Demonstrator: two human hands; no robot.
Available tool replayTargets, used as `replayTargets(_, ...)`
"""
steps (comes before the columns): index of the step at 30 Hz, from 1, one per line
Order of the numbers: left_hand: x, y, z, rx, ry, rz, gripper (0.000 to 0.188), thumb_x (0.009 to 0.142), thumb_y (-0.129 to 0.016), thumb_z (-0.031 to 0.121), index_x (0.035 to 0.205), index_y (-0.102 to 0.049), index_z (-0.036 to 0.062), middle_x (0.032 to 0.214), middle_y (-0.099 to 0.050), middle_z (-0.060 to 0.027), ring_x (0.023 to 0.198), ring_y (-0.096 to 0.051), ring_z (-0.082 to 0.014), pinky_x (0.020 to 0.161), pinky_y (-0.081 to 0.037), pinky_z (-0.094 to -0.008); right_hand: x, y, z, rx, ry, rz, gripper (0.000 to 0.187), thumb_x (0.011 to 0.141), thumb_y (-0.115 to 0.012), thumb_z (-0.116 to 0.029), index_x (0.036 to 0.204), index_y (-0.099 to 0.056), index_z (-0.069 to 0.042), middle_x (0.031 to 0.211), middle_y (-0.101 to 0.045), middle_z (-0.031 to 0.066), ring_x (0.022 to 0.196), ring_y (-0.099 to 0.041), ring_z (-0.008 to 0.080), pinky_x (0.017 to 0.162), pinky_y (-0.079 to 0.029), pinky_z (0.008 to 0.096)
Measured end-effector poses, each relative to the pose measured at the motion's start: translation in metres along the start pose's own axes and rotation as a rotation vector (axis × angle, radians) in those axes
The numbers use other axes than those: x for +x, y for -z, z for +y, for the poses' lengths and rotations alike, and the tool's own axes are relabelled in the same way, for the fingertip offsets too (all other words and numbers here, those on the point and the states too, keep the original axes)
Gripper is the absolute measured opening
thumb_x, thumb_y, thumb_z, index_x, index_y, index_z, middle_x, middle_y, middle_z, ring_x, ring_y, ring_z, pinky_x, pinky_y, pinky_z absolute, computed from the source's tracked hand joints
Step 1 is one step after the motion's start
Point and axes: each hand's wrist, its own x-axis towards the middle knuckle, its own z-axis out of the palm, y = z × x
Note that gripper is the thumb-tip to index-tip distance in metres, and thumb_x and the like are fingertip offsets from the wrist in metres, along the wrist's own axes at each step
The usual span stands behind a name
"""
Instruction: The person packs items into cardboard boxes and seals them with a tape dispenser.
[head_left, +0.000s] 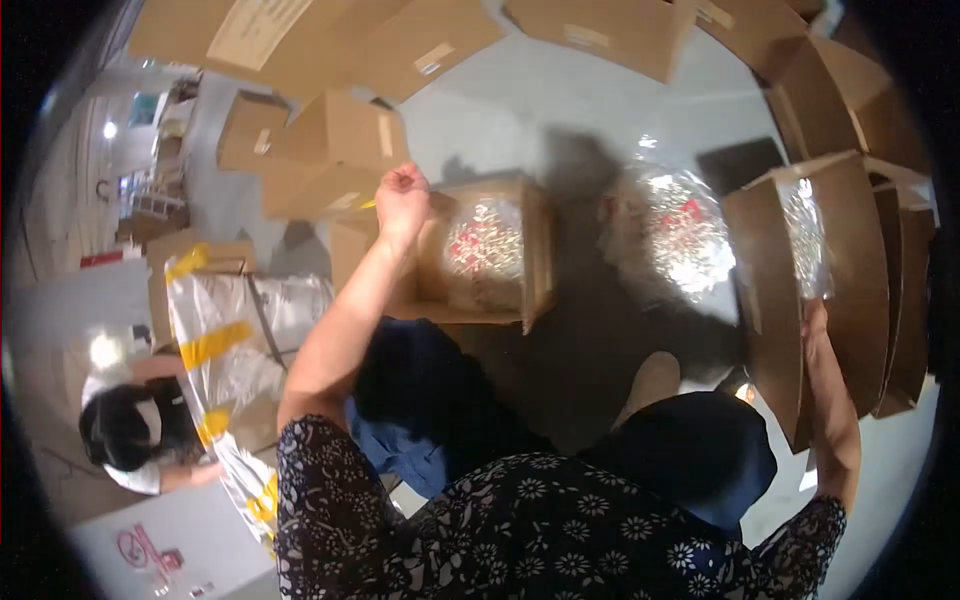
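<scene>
My left hand [403,202] is raised above the left flap of an open cardboard box [538,255], its fingers curled closed. A small yellow strip shows beside its wrist, and I cannot make out what the fingers hold, if anything. Inside that box lies a shiny clear plastic bag [485,240] with red showing through. Far to the right, my right hand [816,318] grips the lower end of another clear plastic bag [806,235], partly inside a tall open cardboard box [765,260]. My right fingertips are mostly hidden.
Another shiny plastic bag [690,235] with red contents lies on the grey floor between the two boxes. More cardboard boxes [335,145] stand around the far side. To my left are a white wrapped bundle [235,320] with yellow tape and another person [130,430] in a black cap.
</scene>
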Motion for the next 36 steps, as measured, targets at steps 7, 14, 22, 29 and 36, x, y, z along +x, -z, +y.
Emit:
replayTargets(7,-0.032,0.052,0.012,0.415,-0.794,-0.214,0.028,0.078,-0.060,0.008,0.105,-0.053,0.0032,0.097,-0.059,-0.0160,0.085,-0.061,-0.0255,0.076,-0.050,-0.0360,0.006,0.034,0.025,-0.138,0.039,-0.240,0.054,0.088,-0.049,-0.045,0.121,-0.049,-0.002,0.113,-0.054,0.0141,0.100,-0.054,0.0253,0.079,-0.046,0.0400)
replayTargets(14,-0.024,0.045,-0.078,0.677,0.203,-0.942,0.080,0.076,-0.068,0.034,0.139,-0.026,0.0064,0.140,-0.032,-0.0226,0.132,-0.028,-0.0355,0.108,-0.028,-0.0410,0.004,0.169,-0.037,-0.302,0.135,-0.319,0.063,0.088,-0.048,-0.050,0.128,-0.045,-0.002,0.123,-0.051,0.0136,0.109,-0.051,0.0240,0.091,-0.042,0.0392)
replayTargets(22,-0.039,0.004,-0.195,-0.112,0.712,-0.836,0.054,0.091,-0.049,0.027,0.136,-0.029,0.0046,0.136,-0.035,-0.0143,0.125,-0.034,-0.0241,0.103,-0.033,-0.0365,-0.057,0.014,-0.027,-0.281,0.125,-0.445,0.066,0.088,-0.046,-0.052,0.130,-0.043,-0.002,0.126,-0.051,0.0135,0.112,-0.050,0.0238,0.094,-0.041,0.0388)
replayTargets(29,-0.038,-0.007,-0.174,0.027,0.936,-0.596,0.040,0.079,-0.067,0.005,0.116,-0.053,-0.0014,0.106,-0.062,-0.0124,0.102,-0.057,-0.0208,0.087,-0.049,-0.0324,-0.062,-0.012,-0.038,-0.258,0.126,-0.502,0.066,0.088,-0.044,-0.053,0.130,-0.044,-0.002,0.125,-0.051,0.0135,0.111,-0.050,0.0239,0.094,-0.041,0.0387)
replayTargets(36,-0.046,0.008,-0.145,-0.264,0.539,-0.741,0.073,0.063,-0.083,0.025,0.118,-0.045,-0.0035,0.104,-0.062,-0.0112,0.094,-0.060,-0.0218,0.087,-0.049,-0.0326,-0.067,0.012,-0.031,-0.205,0.105,-0.531,0.066,0.088,-0.043,-0.054,0.130,-0.044,-0.002,0.125,-0.051,0.0135,0.111,-0.050,0.0241,0.094,-0.041,0.0385)
